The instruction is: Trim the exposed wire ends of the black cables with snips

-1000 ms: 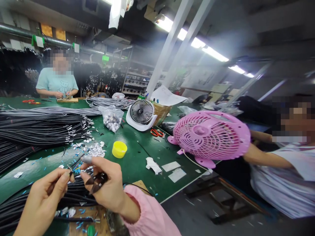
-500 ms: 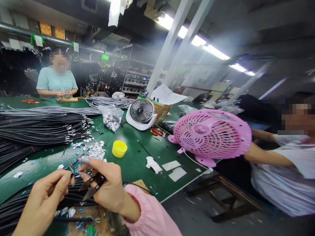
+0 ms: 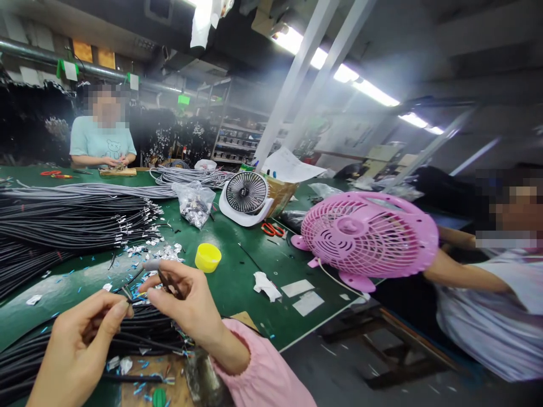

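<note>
Between the thumb and forefinger of my left hand (image 3: 85, 333) is the stripped end of a black cable (image 3: 128, 295). Dark metal snips (image 3: 171, 284) sit in my right hand (image 3: 190, 294), just right of that end, with a grey cover on one fingertip. Both hands are above a bundle of black cables (image 3: 139, 336). Below them lies a wooden board (image 3: 138, 367) with blue scraps and a green knob (image 3: 159, 397). Crumpled foil bits (image 3: 167, 252) lie behind my hands.
Black cables (image 3: 76, 223) cover the left of the green table (image 3: 237, 288). Beyond my right hand stand a yellow cup (image 3: 207, 258), a white fan (image 3: 246, 198), orange scissors (image 3: 272, 229) and a pink fan (image 3: 365, 234). Two people sit across and at right.
My right hand has turned and its fingers have come up a little; the snips, earlier pointing down-left with blades showing, now stand more upright within the fingers. The view has shifted slightly.
</note>
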Demonstrator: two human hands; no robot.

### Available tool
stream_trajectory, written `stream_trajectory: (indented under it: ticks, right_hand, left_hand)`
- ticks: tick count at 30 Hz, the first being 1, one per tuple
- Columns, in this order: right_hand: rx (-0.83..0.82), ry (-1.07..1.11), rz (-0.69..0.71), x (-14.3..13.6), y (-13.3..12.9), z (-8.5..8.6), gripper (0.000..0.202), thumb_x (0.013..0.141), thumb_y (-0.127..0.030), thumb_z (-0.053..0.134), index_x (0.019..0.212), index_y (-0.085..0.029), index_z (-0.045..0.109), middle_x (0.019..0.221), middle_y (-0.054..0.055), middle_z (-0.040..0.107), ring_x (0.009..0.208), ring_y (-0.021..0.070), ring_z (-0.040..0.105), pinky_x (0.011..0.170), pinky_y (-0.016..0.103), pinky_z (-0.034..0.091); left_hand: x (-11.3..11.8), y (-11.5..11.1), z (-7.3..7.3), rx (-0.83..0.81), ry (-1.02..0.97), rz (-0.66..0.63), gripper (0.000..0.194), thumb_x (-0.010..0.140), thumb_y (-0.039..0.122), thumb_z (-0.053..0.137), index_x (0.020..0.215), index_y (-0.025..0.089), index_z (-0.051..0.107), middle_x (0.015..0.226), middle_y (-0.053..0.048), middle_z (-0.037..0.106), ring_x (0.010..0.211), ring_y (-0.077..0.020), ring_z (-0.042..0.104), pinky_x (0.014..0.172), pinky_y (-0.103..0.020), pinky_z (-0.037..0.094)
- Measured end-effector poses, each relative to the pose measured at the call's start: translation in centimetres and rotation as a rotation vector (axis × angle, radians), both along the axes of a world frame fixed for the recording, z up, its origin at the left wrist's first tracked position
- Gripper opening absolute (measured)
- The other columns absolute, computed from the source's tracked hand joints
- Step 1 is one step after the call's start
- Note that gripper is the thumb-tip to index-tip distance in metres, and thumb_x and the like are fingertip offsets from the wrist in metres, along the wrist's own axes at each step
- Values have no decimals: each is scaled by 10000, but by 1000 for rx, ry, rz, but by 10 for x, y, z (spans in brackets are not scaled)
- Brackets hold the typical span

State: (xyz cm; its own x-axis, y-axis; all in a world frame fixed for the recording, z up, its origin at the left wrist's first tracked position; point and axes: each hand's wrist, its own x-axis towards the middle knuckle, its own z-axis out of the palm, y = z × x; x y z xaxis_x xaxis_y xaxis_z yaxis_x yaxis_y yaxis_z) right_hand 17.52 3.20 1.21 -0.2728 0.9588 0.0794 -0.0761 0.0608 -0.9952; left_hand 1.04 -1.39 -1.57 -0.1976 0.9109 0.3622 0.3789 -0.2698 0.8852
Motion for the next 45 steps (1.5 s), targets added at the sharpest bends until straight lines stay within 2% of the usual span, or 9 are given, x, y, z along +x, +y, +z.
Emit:
stream_trajectory:
  ticks: [3,8,13,16,20,23,30,38,45]
  right_hand:
    - [96,-38,-14,-1,-1,-11,356,703,-204,776,1059,-198,789,800,31,811,578,137,675,543,220,510]
    - [621,-274,-167,4,-6,-40,213,863,-302,731,1058,-265,809,775,47,800,617,192,711,594,276,571]
    - [983,-475,-12,17,-3,-55,132,904,-240,679,952,-239,802,724,69,773,656,214,733,584,281,590]
    - [1056,-423,-97,15,0,-60,183,922,-270,644,1044,-223,772,737,57,768,679,210,746,588,280,613]
    - [1006,-355,-260,2,-1,-57,209,947,-246,588,1055,-217,765,723,49,765,592,182,710,562,264,601]
    - [742,-181,-321,-5,-4,-44,210,890,-252,647,1046,-199,777,767,53,791,544,153,695,503,221,565]
    - [52,-170,-105,-8,-7,-10,315,703,-230,777,1016,-230,813,880,45,835,731,218,783,616,256,584]
    - [90,-61,-7,-8,-3,-23,208,743,-262,785,940,-219,837,850,37,822,771,198,775,721,266,596]
    - [151,13,-9,-4,-5,-15,361,676,-172,785,1029,-244,809,957,14,820,432,49,492,390,168,368]
  left_hand:
    - [2,1,0,17,8,-10,500,744,720,708,639,232,716,550,19,661,457,-139,601,425,-185,475]
    - [16,-7,1,-31,-86,50,424,783,661,700,727,242,738,545,35,652,472,-129,603,384,-168,431]
    - [24,-6,6,-95,-193,54,442,650,669,793,647,237,701,492,43,618,427,-127,585,362,-171,430]
    - [20,-1,3,-87,-176,-3,476,608,695,800,604,236,674,461,37,603,369,-138,558,321,-200,427]
    - [11,1,-15,-55,-165,66,499,696,743,728,731,245,714,508,40,628,376,-134,554,320,-201,423]
    - [9,0,-23,-53,-180,122,517,686,753,746,798,248,726,509,51,620,385,-131,537,365,-211,465]
    - [13,-1,-22,-37,-206,129,552,660,788,751,710,240,707,566,31,623,439,-126,539,353,-197,420]
    - [8,2,-11,30,-106,35,542,710,780,708,662,241,715,563,20,618,452,-136,565,380,-198,455]
    - [8,3,-8,17,-111,23,508,728,751,709,671,247,728,517,42,561,412,-122,507,479,-229,551]
